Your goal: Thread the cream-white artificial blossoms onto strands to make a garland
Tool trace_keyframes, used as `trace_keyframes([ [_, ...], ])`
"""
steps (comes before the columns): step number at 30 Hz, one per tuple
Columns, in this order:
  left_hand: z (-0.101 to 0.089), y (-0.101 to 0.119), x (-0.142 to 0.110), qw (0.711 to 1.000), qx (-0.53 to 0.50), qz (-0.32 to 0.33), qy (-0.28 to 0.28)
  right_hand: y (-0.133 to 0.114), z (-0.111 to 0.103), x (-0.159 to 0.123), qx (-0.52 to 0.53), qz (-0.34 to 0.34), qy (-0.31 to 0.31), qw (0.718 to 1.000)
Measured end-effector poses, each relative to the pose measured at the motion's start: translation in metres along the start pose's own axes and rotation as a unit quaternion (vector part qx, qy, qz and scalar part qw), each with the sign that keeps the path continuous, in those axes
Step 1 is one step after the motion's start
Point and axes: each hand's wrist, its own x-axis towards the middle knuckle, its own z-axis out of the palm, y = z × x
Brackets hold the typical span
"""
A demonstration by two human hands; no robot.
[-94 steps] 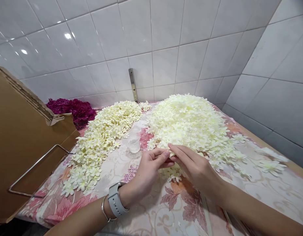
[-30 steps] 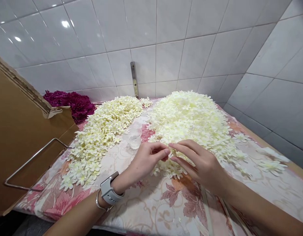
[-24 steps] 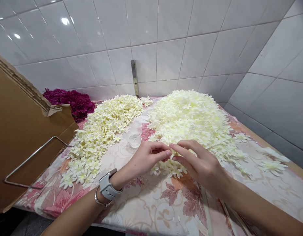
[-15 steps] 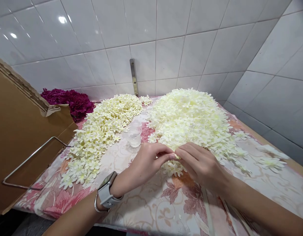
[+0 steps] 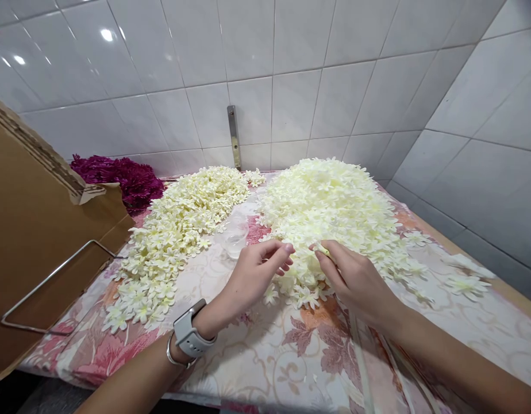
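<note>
Head view: a clear cup point(image 5: 234, 245), contents indistinct, stands between flower heaps point(image 5: 330, 201).

My right hand point(image 5: 358, 282) pinches a small pale flower piece point(image 5: 323, 250) over the near edge of the larger white flower pile point(image 5: 330, 201); my left hand point(image 5: 253, 276) curls loosely beside it, near a clear cup point(image 5: 234, 246); a yellower flower heap point(image 5: 183, 218) lies farther left.

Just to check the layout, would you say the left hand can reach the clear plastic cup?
Probably yes: the clear plastic cup stands just beyond the left hand, with nothing visible between them.
</note>
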Motion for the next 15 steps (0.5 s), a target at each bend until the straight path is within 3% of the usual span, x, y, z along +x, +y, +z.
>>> trace_keyframes([
  [3, 0.0002, -0.0017, 0.0020, 1.000, -0.022, -0.015, 0.003, 0.0020, -0.0009, 0.0005, -0.001, -0.021, 0.005, 1.000],
  [8, 0.0015, -0.0031, 0.0034, 0.999, -0.029, -0.019, 0.001, 0.0018, -0.0050, 0.0023, -0.036, 0.004, 0.006, 0.999],
  [15, 0.0038, -0.0026, 0.0022, 0.999, -0.034, -0.030, 0.001, -0.0036, -0.0099, 0.0038, 0.052, 0.101, 0.015, 0.993],
])
